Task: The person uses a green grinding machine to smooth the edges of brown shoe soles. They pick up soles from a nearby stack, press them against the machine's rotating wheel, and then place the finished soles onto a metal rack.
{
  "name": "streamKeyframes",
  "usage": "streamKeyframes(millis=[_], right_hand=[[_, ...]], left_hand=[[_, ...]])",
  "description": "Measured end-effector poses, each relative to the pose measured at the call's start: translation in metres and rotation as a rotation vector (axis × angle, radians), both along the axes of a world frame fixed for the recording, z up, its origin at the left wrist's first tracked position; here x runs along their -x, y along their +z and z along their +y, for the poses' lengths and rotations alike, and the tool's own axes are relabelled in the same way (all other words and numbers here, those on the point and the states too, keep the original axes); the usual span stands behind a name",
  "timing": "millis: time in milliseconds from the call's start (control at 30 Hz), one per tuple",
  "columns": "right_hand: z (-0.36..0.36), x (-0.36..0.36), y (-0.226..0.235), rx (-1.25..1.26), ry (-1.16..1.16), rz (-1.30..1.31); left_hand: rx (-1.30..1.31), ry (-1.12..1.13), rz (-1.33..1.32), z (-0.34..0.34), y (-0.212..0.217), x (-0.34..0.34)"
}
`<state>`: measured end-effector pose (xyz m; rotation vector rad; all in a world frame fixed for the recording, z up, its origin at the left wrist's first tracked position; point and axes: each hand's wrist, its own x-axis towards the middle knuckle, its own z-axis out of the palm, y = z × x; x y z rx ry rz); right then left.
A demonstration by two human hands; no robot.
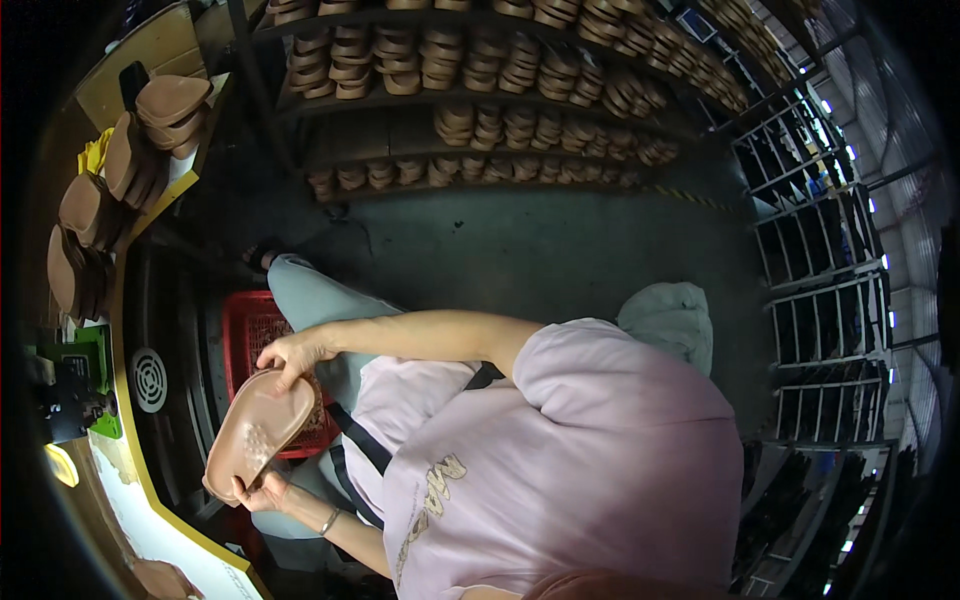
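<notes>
Shoe sole held end to end between two hands, over the lap.

The brown shoe sole point(260, 432) runs on a slant, its long axis going from lower left to upper right. The hand point(262, 492) at its lower end, the one wearing a bracelet, cups that end from beneath with fingers curled around the edge. The other hand point(292, 356) pinches the upper end from above, fingers closed on the rim. Which is left or right is hard to tell, as the view is turned. The sole hangs in front of a red crate point(250, 330), beside the yellow-edged counter point(150, 480); more soles fill the shelves point(480, 100) beyond.
</notes>
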<state>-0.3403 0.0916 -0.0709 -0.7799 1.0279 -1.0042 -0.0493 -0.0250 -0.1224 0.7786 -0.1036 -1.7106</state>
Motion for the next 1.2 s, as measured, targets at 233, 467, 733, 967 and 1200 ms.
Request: streamKeyframes(millis=[233,467,733,967,1200], right_hand=[[0.011,-0.003,0.010,0.137,0.003,-0.025],[-0.002,0.001,-0.002,0.150,0.026,0.080],[0.016,0.017,0.001,0.021,-0.152,0.101],[0.036,0.050,0.003,0.049,-0.284,0.106],[0.148,0.158,0.004,0.049,-0.625,-0.238]], left_hand=[[0.130,0.054,-0.122,0.016,0.047,0.015],[0.106,0.033,-0.151,0.010,0.031,0.007],[-0.221,-0.152,-0.096,-0.003,0.009,0.013],[0.030,-0.490,-0.339,-0.004,0.001,0.060],[-0.136,-0.579,-0.174,-0.006,0.023,0.147]])
